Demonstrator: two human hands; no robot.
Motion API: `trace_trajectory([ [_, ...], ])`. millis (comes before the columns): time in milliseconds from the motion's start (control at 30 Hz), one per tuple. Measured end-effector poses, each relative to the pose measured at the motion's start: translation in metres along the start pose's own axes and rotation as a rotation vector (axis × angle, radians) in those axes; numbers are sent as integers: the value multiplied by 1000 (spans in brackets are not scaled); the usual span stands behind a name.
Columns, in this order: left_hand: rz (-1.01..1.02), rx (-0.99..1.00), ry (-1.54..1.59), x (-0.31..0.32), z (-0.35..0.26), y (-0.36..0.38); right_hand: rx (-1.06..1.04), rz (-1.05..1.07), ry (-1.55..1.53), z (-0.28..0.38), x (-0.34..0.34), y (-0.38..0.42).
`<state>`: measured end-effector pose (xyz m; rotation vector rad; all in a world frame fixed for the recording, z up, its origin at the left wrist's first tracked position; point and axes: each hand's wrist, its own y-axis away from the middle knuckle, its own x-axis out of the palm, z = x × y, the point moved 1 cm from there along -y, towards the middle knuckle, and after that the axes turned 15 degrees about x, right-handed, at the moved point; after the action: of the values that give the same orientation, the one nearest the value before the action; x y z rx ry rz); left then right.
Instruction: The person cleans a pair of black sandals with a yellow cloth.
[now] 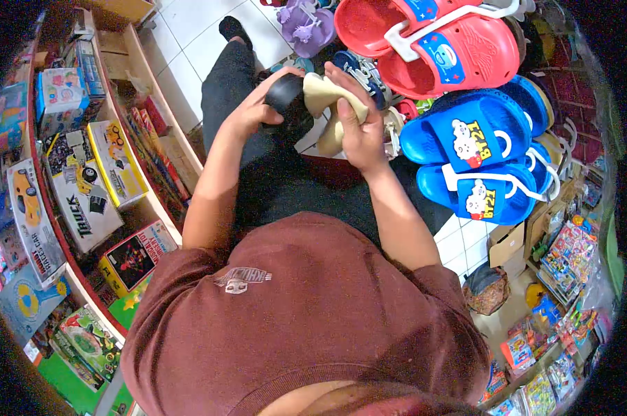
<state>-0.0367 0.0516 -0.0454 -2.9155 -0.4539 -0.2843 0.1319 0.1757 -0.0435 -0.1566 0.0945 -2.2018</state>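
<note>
Hands are both gripping stuff over the lap.
Left hand is clutching a blurry black item; right hand is holding a cream-coloured piece between thumb and fingers just beside it, with blue BT21 slides hanging nearby.

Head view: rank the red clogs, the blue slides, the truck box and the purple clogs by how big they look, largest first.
Red clogs and blue slides: too alike to rank
Truck box
Purple clogs
</note>
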Motion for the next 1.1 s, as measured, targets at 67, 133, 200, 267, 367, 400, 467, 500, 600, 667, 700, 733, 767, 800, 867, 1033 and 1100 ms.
trace_trajectory([
  [67,80,-18,-206,14,-12,-6,59,-193,-18,7,2,3],
  [133,158,-40,-260,24,-13,-11,-1,-292,21,10,-2,4],
  [200,126,36,-280,32,-1,-15,-83,-92,110,9,-7,3],
  [267,149,26,-301,34,11,-15,-26,-30,144,7,-6,2],
  [367,143,-93,-225,26,27,-13,511,-66,-87,-28,-14,1],
  [400,143,-147,-199,24,31,-11,616,-131,-279,-35,-12,-2],
  [467,140,-41,-357,23,46,-12,565,-196,-196,-39,-21,-1],
  [500,178,47,-491,22,50,-18,460,-205,-205,-39,-21,-6],
  [600,109,74,-565,27,63,-25,258,-56,-7,-29,-17,-6],
  [667,137,-153,-612,19,63,-27,310,-62,251,-55,-14,-9],
  [700,139,-155,-630,16,74,-25,442,-97,242,-77,-16,-10],
  [733,141,-156,-650,12,93,-19,572,-132,231,-100,-17,-9],
  [767,144,-155,-671,8,103,-19,560,-159,126,-107,-17,-8],
  [800,93,-131,-645,15,92,-19,546,-186,23,-111,-17,-8],
  [867,-67,-83,-690,22,87,-20,392,-139,81,-100,-14,-11],
  [1033,-55,6,-608,14,111,-21,443,-137,193,-92,-7,-14],
  [1100,-24,-52,-812,17,97,-25,719,-160,91,-105,-17,-12],
])
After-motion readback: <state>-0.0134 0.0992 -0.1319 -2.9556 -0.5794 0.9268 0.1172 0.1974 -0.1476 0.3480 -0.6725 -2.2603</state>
